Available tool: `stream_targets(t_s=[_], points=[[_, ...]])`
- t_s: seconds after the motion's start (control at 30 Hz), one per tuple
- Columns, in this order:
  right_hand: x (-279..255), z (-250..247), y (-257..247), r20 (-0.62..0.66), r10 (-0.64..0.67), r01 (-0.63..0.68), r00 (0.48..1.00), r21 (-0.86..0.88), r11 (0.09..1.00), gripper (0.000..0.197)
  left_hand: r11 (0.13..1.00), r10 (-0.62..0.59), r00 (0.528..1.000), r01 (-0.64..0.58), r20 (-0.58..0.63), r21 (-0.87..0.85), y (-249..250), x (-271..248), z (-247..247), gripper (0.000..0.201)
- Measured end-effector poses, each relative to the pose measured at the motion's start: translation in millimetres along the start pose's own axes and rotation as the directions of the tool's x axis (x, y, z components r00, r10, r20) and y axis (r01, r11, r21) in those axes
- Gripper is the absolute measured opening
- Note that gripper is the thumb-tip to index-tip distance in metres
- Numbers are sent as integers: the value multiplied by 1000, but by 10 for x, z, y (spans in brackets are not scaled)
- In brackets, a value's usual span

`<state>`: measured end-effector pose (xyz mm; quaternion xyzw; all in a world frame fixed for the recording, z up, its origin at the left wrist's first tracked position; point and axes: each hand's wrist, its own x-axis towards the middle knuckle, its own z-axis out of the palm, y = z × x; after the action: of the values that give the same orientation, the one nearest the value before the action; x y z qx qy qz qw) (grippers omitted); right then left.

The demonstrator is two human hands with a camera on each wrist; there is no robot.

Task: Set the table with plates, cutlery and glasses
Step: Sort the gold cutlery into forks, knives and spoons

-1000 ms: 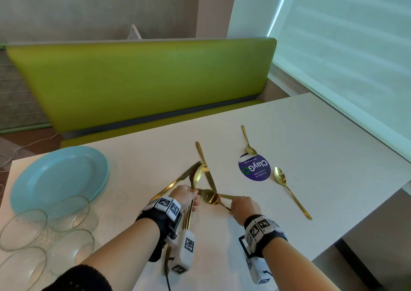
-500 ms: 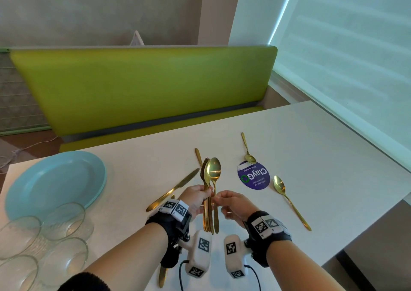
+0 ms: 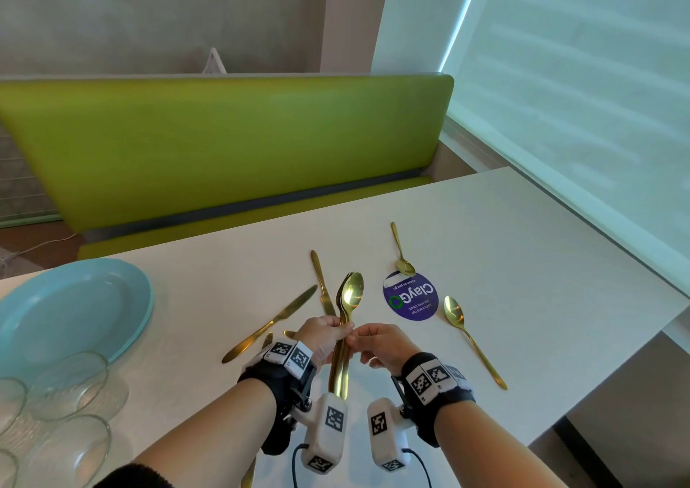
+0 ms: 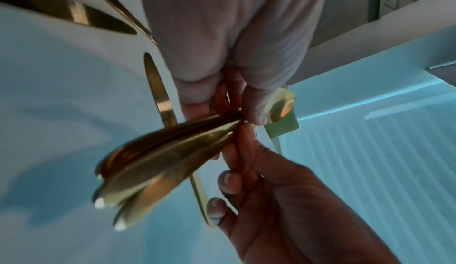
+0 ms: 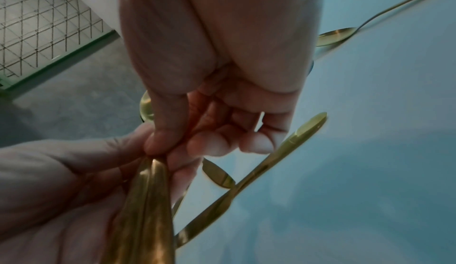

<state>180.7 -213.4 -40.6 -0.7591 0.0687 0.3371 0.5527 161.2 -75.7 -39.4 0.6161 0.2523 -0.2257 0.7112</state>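
Gold cutlery gathered upright over the table

The left hand (image 3: pixel 324 338) grips the cutlery bundle (image 3: pixel 345 323) mid-handle; the right hand (image 3: pixel 377 344) pinches those handles beside it. Stiff, light, polished metal likely slips: hold the narrow handles firmly.

A white table (image 3: pixel 504 248) carries everything. At its left edge lies a pale blue plate (image 3: pixel 71 308), and clear glass bowls (image 3: pixel 67 386) crowd the near left corner just beside it. Near the middle, two gold knives (image 3: pixel 270 325) (image 3: pixel 322 282) lie at angles to each other. A round purple sticker (image 3: pixel 410 297) is stuck to the tabletop, a small gold spoon (image 3: pixel 402 252) resting its bowl on the sticker's far rim. Toward the right edge lies a larger gold spoon (image 3: pixel 472 338).
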Motion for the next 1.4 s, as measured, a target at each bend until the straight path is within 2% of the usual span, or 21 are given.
stream_targets(t_s=[0.17, 0.33, 0.5, 0.57, 0.67, 0.73, 0.8, 0.9, 0.93, 1.0, 1.13, 1.27, 1.4], points=[[13, -151, 35, 74, 14, -17, 997, 40, 999, 18, 1000, -13, 999, 13, 39, 2, 18, 35, 61, 6], [23, -247, 78, 84, 45, -53, 995, 93, 994, 16, 999, -22, 996, 25, 81, -31, 33, 45, 161, 5], [27, -294, 116, -17, 54, -53, 998, 81, 995, 18, 999, -35, 991, 36, 130, -5, 24, 67, 201, 6], [25, -308, 110, -75, 45, -46, 996, -10, 999, 19, 999, -29, 994, 26, 108, 27, 20, 95, 223, 5], [49, -447, 104, -180, 29, -83, 983, -299, 951, 22, 999, -26, 998, 24, 53, 37, 47, 150, 245, 8], [85, -675, 133, -300, 13, -160, 954, -470, 868, 24, 1000, -27, 999, 27, 20, 5, 75, 179, 236, 12], [121, -955, 197, -453, 12, -295, 891, -559, 775, 21, 1000, -20, 1000, 20, -18, 9, 90, 206, 203, 13], [151, -1321, 375, -659, 27, -471, 751, -507, 721, 31, 1000, -7, 999, 8, -53, 12, 104, 244, 147, 15], [150, -1400, 437, -693, 41, -509, 720, -487, 710, 31, 1000, -9, 998, 9, -55, 7, 104, 260, 132, 15], [161, -1493, 550, -717, 79, -563, 693, -470, 679, 26, 1000, -16, 998, 16, -55, -2, 99, 288, 102, 13], [215, -1517, 684, -709, 107, -611, 697, -509, 606, 23, 1000, -22, 999, 21, -37, -22, 81, 337, 51, 11], [266, -1467, 666, -711, 127, -621, 692, -496, 607, 23, 1000, -21, 998, 20, -59, -21, 92, 381, 32, 12], [332, -1326, 431, -647, 95, -558, 756, -561, 612, 28, 999, -24, 996, 20, -82, -40, 146, 405, 29, 13]])
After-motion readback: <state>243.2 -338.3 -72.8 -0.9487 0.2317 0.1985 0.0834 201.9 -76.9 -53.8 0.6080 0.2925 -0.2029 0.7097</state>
